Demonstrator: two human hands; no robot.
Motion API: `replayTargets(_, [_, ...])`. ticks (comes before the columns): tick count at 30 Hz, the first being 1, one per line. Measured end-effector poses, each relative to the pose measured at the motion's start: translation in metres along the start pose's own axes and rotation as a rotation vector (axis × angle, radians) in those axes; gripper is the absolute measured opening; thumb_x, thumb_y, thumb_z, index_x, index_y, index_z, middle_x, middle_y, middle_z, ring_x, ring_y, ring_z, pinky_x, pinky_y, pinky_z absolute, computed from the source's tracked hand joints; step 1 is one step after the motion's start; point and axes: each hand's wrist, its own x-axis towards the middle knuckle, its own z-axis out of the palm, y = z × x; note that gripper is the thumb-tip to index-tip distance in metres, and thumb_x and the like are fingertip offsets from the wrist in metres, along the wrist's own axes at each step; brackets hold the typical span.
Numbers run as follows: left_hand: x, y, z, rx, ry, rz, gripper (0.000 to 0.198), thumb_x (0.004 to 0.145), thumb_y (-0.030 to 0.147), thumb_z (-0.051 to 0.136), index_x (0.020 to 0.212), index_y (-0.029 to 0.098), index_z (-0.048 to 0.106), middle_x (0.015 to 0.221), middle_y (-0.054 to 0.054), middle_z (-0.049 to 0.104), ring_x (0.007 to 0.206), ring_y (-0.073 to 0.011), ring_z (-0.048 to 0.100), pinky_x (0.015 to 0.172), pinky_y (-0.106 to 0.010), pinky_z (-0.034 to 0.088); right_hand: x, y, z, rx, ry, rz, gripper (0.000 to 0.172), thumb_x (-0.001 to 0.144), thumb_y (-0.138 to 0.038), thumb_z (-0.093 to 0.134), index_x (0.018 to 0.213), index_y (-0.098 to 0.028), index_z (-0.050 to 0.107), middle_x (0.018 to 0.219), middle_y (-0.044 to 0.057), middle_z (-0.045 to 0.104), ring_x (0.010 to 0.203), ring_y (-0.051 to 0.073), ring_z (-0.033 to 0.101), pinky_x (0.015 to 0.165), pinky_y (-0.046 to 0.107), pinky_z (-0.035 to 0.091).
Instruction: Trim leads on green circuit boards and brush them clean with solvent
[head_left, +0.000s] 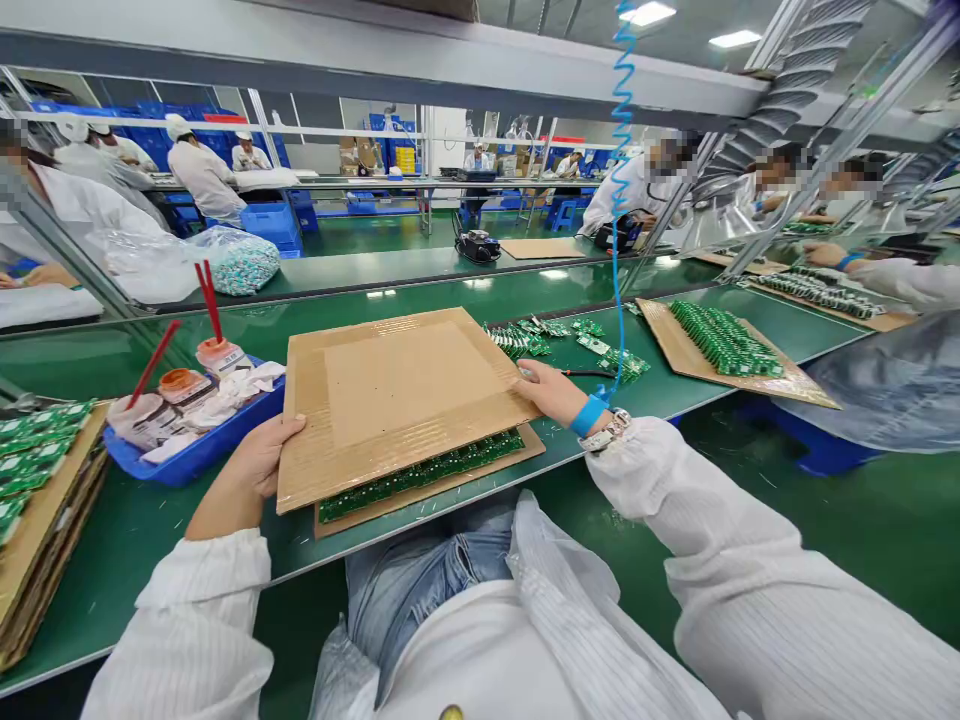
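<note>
Between my two hands is a flat cardboard sheet [420,385] edged with clear tape. My left hand [259,455] grips its left edge, thumb on top and the other fingers mostly hidden. On the right side my right hand [551,390] pinches the edge; a blue wrist strap and a watch are on that wrist. Under the sheet, a row of green circuit boards [427,468] shows along the front, resting on a lower cardboard sheet [534,445]. Loose circuit boards [517,340] lie just behind my right hand.
A blue tray [195,462] with bottles, red-handled tools and wipes stands at left, beside stacked cardboard with circuit boards [37,440]. To the right, cardboard [806,385] carries more boards. A coiled blue cord [619,270] hangs to the bench. Co-workers sit around.
</note>
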Motion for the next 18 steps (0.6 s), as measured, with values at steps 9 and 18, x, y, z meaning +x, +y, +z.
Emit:
replayTargets(9, [0.012, -0.021, -0.014, 0.67, 0.289, 0.023, 0.027, 0.073, 0.044, 0.055, 0.086, 0.022, 0.064, 0.082, -0.004, 0.068, 0.079, -0.0247, 0.06, 0.062, -0.03, 0.04, -0.025, 0.009, 0.032, 0.001, 0.0, 0.113, 0.053, 0.081, -0.031, 0.048, 0.131, -0.013, 0.05, 0.128, 0.012, 0.059, 0.113, 0.027, 0.058, 0.096, 0.042, 0.046])
replayTargets(18, [0.011, -0.037, -0.012, 1.089, 0.334, -0.032, 0.037, 0.081, 0.05, 0.04, 0.096, 0.024, 0.063, 0.068, -0.002, 0.062, 0.068, -0.0236, 0.056, 0.056, -0.031, 0.033, -0.04, 0.012, 0.045, -0.086, 0.025, 0.205, 0.046, 0.084, -0.031, 0.046, 0.127, -0.015, 0.055, 0.113, 0.013, 0.064, 0.105, 0.028, 0.06, 0.091, 0.041, 0.046])
